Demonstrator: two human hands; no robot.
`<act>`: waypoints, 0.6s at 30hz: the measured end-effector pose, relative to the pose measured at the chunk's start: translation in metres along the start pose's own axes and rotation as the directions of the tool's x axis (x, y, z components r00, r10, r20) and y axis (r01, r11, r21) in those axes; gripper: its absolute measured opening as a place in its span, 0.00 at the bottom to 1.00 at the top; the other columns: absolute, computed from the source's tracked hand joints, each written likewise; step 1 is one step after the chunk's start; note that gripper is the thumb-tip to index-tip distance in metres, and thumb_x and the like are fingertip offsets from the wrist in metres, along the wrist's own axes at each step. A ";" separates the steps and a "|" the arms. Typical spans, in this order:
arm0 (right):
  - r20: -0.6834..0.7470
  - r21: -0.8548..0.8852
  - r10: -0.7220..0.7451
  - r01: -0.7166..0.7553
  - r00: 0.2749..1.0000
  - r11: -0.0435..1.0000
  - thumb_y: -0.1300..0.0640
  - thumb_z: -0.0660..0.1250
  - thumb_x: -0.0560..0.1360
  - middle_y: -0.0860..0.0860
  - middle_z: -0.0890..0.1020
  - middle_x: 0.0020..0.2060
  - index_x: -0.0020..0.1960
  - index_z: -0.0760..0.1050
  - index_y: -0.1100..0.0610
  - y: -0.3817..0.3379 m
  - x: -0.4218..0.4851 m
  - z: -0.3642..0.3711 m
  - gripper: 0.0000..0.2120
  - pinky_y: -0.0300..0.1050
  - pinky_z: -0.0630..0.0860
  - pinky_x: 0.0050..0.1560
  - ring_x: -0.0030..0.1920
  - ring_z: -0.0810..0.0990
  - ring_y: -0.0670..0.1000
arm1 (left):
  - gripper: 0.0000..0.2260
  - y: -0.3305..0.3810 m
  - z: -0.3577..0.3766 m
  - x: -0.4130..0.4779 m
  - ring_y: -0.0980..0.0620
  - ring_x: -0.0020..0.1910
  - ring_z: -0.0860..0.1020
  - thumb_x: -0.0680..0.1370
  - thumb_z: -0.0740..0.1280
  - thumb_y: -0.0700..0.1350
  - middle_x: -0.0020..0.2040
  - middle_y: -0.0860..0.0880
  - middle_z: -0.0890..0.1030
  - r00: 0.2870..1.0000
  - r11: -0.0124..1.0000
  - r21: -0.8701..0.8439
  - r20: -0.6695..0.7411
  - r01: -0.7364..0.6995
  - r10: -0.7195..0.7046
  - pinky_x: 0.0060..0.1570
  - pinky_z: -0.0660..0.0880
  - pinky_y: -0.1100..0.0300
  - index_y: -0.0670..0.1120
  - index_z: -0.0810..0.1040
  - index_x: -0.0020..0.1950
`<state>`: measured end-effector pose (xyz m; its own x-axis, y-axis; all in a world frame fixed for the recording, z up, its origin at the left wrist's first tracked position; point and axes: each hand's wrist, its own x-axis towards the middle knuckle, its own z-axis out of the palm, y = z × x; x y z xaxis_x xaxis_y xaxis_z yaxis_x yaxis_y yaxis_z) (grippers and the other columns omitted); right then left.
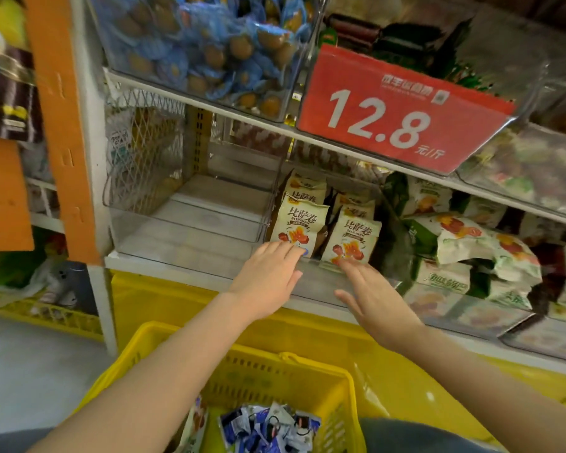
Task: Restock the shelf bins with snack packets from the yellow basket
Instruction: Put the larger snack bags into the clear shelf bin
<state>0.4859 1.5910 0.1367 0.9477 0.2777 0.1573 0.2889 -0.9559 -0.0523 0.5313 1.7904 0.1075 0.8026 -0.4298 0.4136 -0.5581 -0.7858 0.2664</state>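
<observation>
Left hand (268, 276): flat, fingers straight, gripping nothing; my fingertips lie at the lower front of the left cream-and-brown packet (299, 223).
Right hand (373, 295): also flat and relaxed, nothing in it; fingertips reach the bottom edge of the right cream-and-brown packet (353, 238). I cannot tell whether they press the packet or only the bin's front lip.
Packets at my fingertips: they stand upright, side by side, with more of the same behind them, all in one clear bin (321, 286) on the lower shelf.
Step in hand: I judge this is tidying, squaring the front packets upright in their bin with both palms, not loading a new one.
Neighbouring bin (190, 237): just left of the packets' bin, sharing a wall with it.
Yellow basket (183, 331): below my forearms, near my body; blue-and-white snack packets (268, 429) lie loose in its bottom.
Price sign (396, 109): red, hanging from the shelf above, over the right side of the bin.
Next move: I would draw a hand down into the basket, close it on a packet or a handful, and find the bin that matches that stock.
Care: lifting my hands away gently should keep the upright packets from toppling forward.
</observation>
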 end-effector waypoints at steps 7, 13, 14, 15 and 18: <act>-0.122 0.184 -0.102 0.123 0.987 0.975 0.43 0.48 0.79 0.49 0.75 0.59 0.65 0.69 0.54 -0.053 -0.052 0.017 0.23 0.32 0.63 0.59 0.60 0.73 0.46 | 0.14 -0.017 -0.038 -0.089 0.57 0.54 0.71 0.79 0.56 0.48 0.56 0.52 0.75 0.946 0.974 -0.117 -0.241 0.192 -0.215 0.53 0.64 0.63 0.49 0.72 0.62; -0.101 0.339 -0.275 0.292 0.956 0.894 0.55 0.57 0.80 0.50 0.79 0.45 0.53 0.76 0.59 -0.125 -0.062 0.093 0.11 0.36 0.72 0.47 0.46 0.77 0.46 | 0.07 -0.093 -0.021 -0.198 0.42 0.50 0.75 0.77 0.63 0.38 0.49 0.43 0.79 0.806 0.818 -0.117 -0.137 0.564 -0.576 0.48 0.70 0.48 0.41 0.77 0.54; -0.050 0.394 -0.260 0.258 0.964 0.882 0.54 0.56 0.81 0.50 0.78 0.48 0.56 0.75 0.58 -0.138 -0.064 0.110 0.12 0.37 0.72 0.50 0.49 0.76 0.46 | 0.09 -0.106 -0.013 -0.216 0.40 0.52 0.74 0.78 0.62 0.38 0.52 0.41 0.78 0.761 0.762 -0.091 -0.058 0.641 -0.647 0.50 0.70 0.47 0.40 0.77 0.56; 0.021 0.451 -0.238 0.203 0.971 0.869 0.53 0.55 0.81 0.49 0.77 0.51 0.59 0.73 0.57 -0.151 -0.066 0.127 0.13 0.37 0.71 0.52 0.52 0.75 0.46 | 0.10 -0.117 -0.006 -0.233 0.38 0.55 0.73 0.78 0.61 0.39 0.55 0.39 0.77 0.703 0.700 -0.069 0.031 0.711 -0.711 0.53 0.69 0.47 0.40 0.75 0.59; 0.271 0.504 -0.240 0.075 0.932 0.860 0.50 0.52 0.82 0.49 0.72 0.61 0.68 0.65 0.54 -0.183 -0.075 0.177 0.17 0.35 0.65 0.55 0.60 0.71 0.47 | 0.13 -0.138 0.013 -0.279 0.41 0.59 0.74 0.80 0.58 0.42 0.60 0.39 0.74 0.550 0.524 -0.170 0.298 0.835 -0.780 0.58 0.70 0.50 0.41 0.73 0.63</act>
<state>0.3862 1.7623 -0.0397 0.8509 0.5142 -0.1079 0.3881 -0.7536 -0.5305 0.3876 2.0130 -0.0559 0.9398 0.2435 -0.2397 0.3415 -0.6953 0.6324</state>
